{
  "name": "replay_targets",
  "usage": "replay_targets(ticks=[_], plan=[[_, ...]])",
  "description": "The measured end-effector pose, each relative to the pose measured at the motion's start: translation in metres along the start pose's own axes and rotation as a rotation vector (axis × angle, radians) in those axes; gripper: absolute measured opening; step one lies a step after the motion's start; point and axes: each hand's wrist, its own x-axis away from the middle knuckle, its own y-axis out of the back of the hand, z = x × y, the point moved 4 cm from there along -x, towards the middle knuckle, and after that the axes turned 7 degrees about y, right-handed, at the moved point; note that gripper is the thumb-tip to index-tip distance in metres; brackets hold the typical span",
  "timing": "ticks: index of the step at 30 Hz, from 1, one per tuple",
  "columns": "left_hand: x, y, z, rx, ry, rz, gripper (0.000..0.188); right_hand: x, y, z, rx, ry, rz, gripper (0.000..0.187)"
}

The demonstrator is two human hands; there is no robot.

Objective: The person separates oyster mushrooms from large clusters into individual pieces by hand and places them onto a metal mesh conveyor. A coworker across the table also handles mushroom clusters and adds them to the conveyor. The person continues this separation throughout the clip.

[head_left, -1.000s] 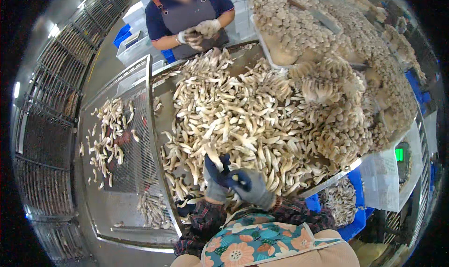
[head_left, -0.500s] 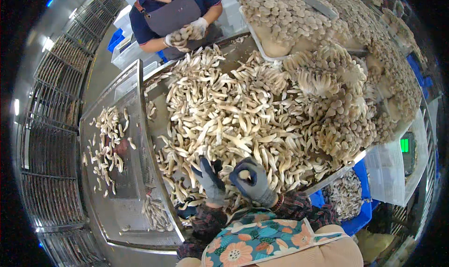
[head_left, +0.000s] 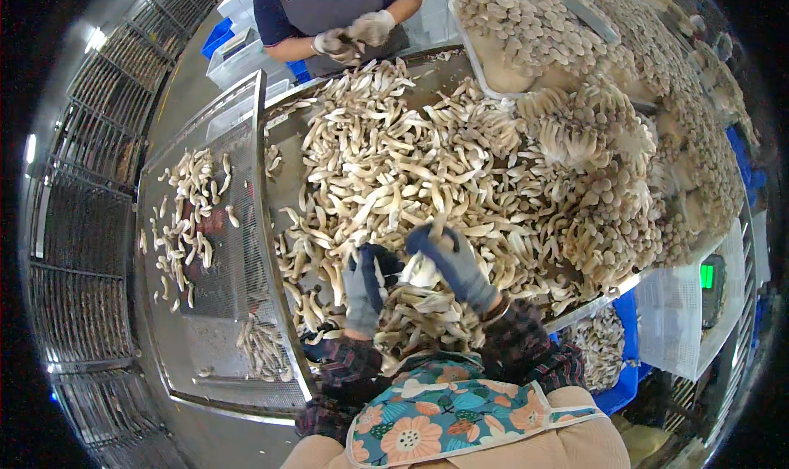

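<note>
Cream mushrooms (head_left: pixel 394 194) around the right hand (head_left: pixel 457 262)

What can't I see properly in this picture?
In the head view:
Co-worker in grey apron: head cut off by top edge.
Blue plastic bin: floor hidden under small grey-white mushrooms.
Left hand: skin covered by grey-and-navy fabric glove.
Glowing green screen: too small to read.

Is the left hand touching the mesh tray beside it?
Apart. The head view shows it: mushrooms lie between the left hand and the near edge of the mesh tray.
</note>
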Motion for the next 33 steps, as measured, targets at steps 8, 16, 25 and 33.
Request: replay_targets(ticks=[8,16,25,33], plan=[[-0.022,0.074,0.048,-0.532,-0.165,-0.251,0.037,-0.002,-0.018,0.025,1.85,0.464,0.28,0.044],[0.074,-0.017,-0.061,-1.023,-0.76,0.217,0.056,-0.008,0.014,0.019,1.616,0.552,0.092,0.027],[0.066,-0.014,0.013,-1.222,-0.67,0.252,0.037,0.13,0.112,0.088,1.954,-0.4,0.277,0.069],[0.098,-0.021,-0.015,-0.559,-0.607,0.196,0.038,0.108,0.017,-0.015,0.098,-0.009,0.012,0.032]])
